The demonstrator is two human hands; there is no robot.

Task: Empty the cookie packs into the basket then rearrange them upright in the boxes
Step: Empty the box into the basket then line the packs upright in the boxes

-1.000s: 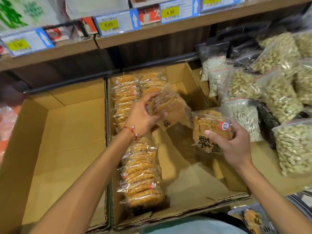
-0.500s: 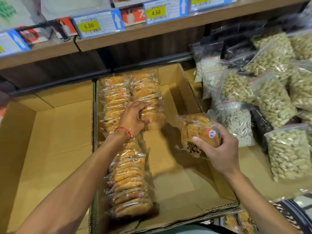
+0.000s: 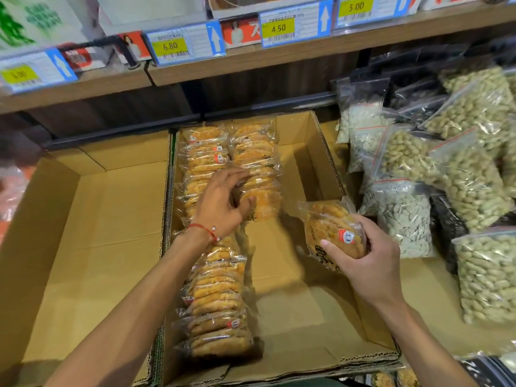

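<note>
While left hand (image 3: 220,205) clasps an upright pack (image 3: 265,203), right hand (image 3: 371,263) grips a tilted pack (image 3: 332,224).

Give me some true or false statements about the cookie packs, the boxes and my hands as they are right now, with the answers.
1. The right hand holds a cookie pack. True.
2. The left box is full of packs. False: it shows bare cardboard; the packs stand in the right box.
3. The left hand grips the front pack of the short second row. True.
4. The middle price tag reads 9.90. False: it reads 4.50.
5. Peanut bags lie to the right of the boxes. True.
</note>
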